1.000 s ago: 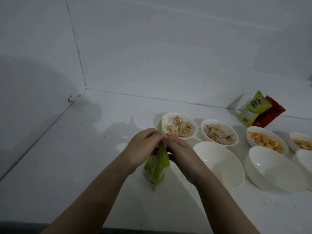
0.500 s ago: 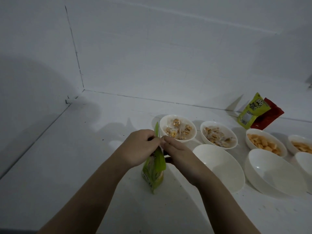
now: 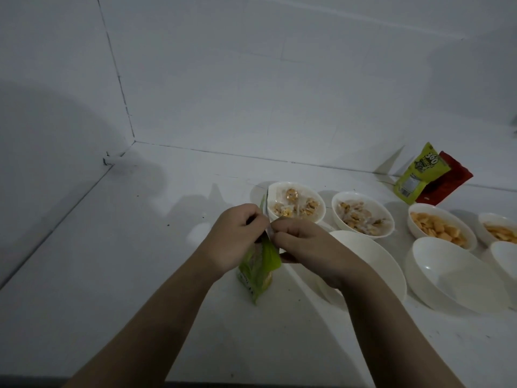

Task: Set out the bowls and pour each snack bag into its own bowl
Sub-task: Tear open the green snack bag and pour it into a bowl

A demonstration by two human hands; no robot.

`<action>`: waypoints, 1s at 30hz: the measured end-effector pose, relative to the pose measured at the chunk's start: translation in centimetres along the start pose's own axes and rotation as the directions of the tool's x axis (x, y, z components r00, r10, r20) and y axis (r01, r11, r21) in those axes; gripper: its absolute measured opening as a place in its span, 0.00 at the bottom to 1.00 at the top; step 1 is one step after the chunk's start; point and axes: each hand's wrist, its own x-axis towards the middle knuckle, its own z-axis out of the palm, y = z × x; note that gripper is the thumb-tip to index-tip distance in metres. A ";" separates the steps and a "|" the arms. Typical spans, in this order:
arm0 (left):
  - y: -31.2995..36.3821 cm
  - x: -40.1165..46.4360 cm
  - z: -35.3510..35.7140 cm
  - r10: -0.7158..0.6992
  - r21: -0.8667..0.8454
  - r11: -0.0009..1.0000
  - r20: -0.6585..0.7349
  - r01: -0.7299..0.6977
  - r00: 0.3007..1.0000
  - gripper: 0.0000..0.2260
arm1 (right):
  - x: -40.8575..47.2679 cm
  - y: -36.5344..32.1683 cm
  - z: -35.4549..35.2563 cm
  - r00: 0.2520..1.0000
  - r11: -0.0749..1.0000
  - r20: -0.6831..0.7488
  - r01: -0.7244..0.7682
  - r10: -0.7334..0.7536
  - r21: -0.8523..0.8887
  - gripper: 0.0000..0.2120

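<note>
A green snack bag [image 3: 258,268] stands upright at the centre of the white counter. My left hand [image 3: 235,236] and my right hand [image 3: 307,247] both pinch its top edge, knuckles nearly touching. Behind them sit two white bowls of wrapped snacks [image 3: 296,204] [image 3: 362,215]. Further right are two bowls of orange crackers [image 3: 440,229] [image 3: 499,231]. In the near row an empty white bowl [image 3: 389,264] lies partly under my right wrist, and a second empty bowl [image 3: 453,275] sits to its right.
A green bag [image 3: 419,173] and a red bag [image 3: 447,182] lean against the back wall at the right. Another white bowl [image 3: 507,256] is cut off by the right edge. White walls meet in a corner at the far left.
Both hands stay pinched on the bag's top. The bag's upper edge looks slightly more bent and parted between the fingers. The camera has shifted a little.
</note>
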 end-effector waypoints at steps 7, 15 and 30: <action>-0.3 0.0 -0.3 0.008 -0.072 0.997 -0.031 -0.010 0.999 0.18 | -0.2 0.8 -0.3 0.991 0.992 -0.076 -0.108 0.112 0.059 0.12; 0.1 0.0 -1.0 0.041 -0.008 0.999 -0.045 -0.041 0.998 0.14 | 0.6 -1.3 1.0 0.966 0.958 -0.257 -0.059 -0.016 -0.282 0.11; 0.9 -0.9 -1.3 0.080 -0.176 0.979 -0.130 -0.102 0.988 0.12 | -2.0 -3.5 0.4 0.837 0.916 -0.487 0.041 -0.250 -0.399 0.11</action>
